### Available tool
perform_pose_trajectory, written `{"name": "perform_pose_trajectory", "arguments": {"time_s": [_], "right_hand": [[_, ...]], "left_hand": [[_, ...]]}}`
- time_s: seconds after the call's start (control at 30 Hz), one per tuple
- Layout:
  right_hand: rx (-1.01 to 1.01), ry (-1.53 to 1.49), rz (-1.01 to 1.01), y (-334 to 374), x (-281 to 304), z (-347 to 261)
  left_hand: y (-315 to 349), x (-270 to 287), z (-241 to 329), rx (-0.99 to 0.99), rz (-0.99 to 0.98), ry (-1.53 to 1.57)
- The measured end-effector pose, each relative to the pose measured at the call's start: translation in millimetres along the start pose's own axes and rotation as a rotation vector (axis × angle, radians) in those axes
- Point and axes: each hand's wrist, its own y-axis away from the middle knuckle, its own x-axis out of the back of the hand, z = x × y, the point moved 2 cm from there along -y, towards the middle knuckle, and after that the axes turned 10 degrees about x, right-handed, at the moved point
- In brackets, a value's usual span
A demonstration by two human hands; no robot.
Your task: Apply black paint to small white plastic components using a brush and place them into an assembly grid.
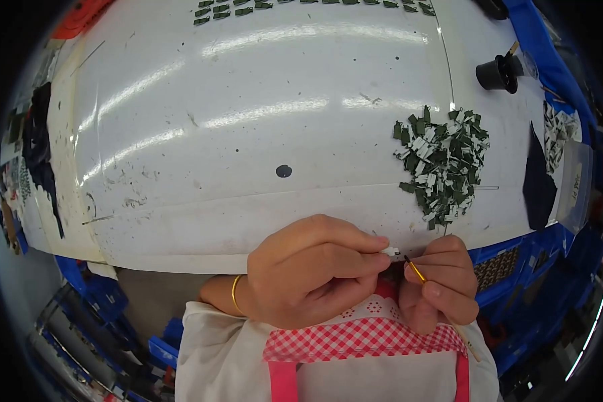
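Note:
Near the table's front edge, my left hand (318, 264) pinches a small white piece (391, 252) between thumb and fingertips. A dark spot shows at the end of that piece. Close by on the right, my right hand (445, 278) grips a thin paintbrush (417, 272) with a gold ferrule and dark tip. The tip points up and left, very near the white piece; whether they touch I cannot tell. Beyond my right hand lies a heap of small green and white pieces (443, 167) on the white table (248, 147).
At the far right stand a black cup (496, 75) and a clear cup (529, 65). Rows of small green pieces (244, 11) lie along the far edge. Dark cloth (537, 177) and a clear plastic box (575, 187) are at the right; more dark cloth (40, 151) hangs at the left.

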Motion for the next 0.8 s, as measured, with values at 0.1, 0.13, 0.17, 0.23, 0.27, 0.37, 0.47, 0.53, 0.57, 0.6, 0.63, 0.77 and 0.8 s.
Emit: {"name": "perform_pose_trajectory", "arguments": {"time_s": [0.1,0.13,0.17,0.23,0.27,0.37,0.47,0.53,0.57,0.6,0.63,0.77,0.8], "right_hand": [[-0.017,0.029,-0.025,-1.0,-3.2,-1.8],[-0.022,0.038,-0.034,-1.1,-3.7,-2.0],[-0.022,0.039,-0.034,-1.1,-3.4,-2.0],[-0.017,0.038,-0.044,-1.2,-2.5,-1.6],[-0.015,0.038,-0.048,-1.2,-2.0,-1.3],[-0.015,0.040,-0.054,-1.2,-1.8,-1.4],[-0.024,0.047,-0.057,-1.1,-2.2,-1.5],[-0.023,0.047,-0.055,-0.6,-1.6,-1.6],[-0.023,0.047,-0.053,-0.3,-1.4,-1.7],[-0.022,0.047,-0.052,0.1,-1.2,-1.8],[-0.022,0.047,-0.050,0.5,-1.0,-1.8],[-0.009,0.024,-0.030,1.1,0.0,-0.9],[-0.004,0.015,-0.024,1.1,0.1,-0.9]], "left_hand": [[-0.9,0.0,0.1,0.002,-0.001,-0.003],[-1.1,0.0,0.3,0.002,-0.002,-0.004],[-1.0,0.0,0.6,0.002,-0.002,-0.004],[-0.8,0.1,1.3,0.006,-0.002,-0.017],[-0.8,0.1,1.8,0.008,-0.003,-0.023],[-0.7,0.6,2.1,0.012,-0.006,-0.030],[-0.8,1.3,2.1,0.019,-0.016,-0.028],[-0.8,0.9,2.7,0.021,-0.016,-0.029],[-0.8,0.7,3.0,0.024,-0.016,-0.029],[-0.7,0.6,3.2,0.027,-0.016,-0.029],[-0.5,0.4,3.3,0.030,-0.015,-0.029],[1.4,-0.1,1.7,0.028,-0.008,-0.020],[1.7,-0.1,1.6,0.027,-0.005,-0.017]]}}
